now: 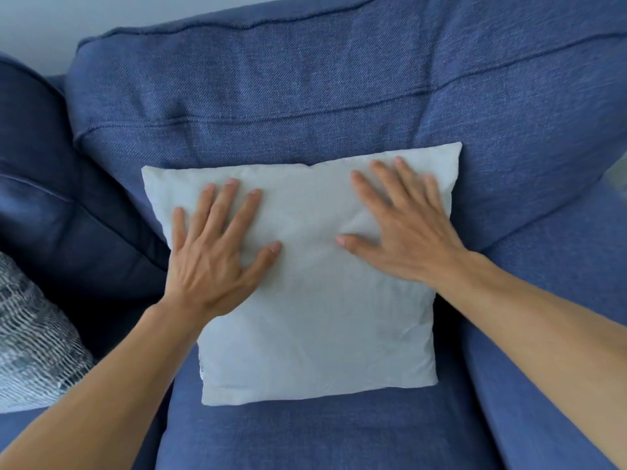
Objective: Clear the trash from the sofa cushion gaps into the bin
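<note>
A pale grey square fabric pillow stands propped on the seat cushion of a blue woven-fabric sofa, its top edge leaning against the sofa's back cushion and its bottom edge resting toward the middle of the seat. Both bare hands lie flat on the pillow's upper half. The left hand presses the upper left part, fingers spread and straight, thumb pointing inward; its grip is apart and clasps nothing. The right hand presses the upper right part near the pillow's top right corner, fingers likewise splayed, grip apart, nothing clasped. The two thumbs point at each other, well apart. At the sofa's left edge lies a grey and white patterned knit cushion, beside a darker blue cushion. No trash shows in any visible gap, and no bin is in view.
</note>
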Tool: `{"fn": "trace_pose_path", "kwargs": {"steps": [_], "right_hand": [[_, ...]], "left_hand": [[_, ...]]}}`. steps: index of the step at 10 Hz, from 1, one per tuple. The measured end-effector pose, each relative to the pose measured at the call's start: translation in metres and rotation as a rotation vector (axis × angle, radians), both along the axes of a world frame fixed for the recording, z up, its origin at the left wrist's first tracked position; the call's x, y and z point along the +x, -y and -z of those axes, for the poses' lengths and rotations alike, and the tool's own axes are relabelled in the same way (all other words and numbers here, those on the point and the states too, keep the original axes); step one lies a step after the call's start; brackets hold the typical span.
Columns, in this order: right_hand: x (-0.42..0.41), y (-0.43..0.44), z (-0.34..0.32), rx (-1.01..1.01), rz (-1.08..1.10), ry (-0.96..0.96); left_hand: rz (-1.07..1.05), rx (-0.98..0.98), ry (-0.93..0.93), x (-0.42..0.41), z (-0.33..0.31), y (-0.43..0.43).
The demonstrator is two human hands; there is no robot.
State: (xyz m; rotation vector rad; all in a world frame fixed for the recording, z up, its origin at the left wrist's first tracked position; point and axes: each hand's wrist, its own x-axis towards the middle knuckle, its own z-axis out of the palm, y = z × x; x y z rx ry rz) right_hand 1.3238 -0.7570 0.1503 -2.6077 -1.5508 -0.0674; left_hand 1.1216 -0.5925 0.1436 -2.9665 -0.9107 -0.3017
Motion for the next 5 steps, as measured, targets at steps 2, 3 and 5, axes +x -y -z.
{"fn": "trace_pose_path", "kwargs": {"steps": [2,3,5], "right_hand": [[0.007,0.009,-0.001,-0.030,0.052,-0.045],[0.005,0.008,-0.004,-0.035,0.054,-0.051],[-0.007,0.013,-0.008,-0.059,0.037,-0.065]], "left_hand": [[-0.045,-0.023,-0.048,-0.003,0.001,0.002],[-0.048,-0.031,-0.050,-0.001,-0.002,0.006],[-0.072,-0.045,-0.050,-0.012,-0.008,0.012]]}}
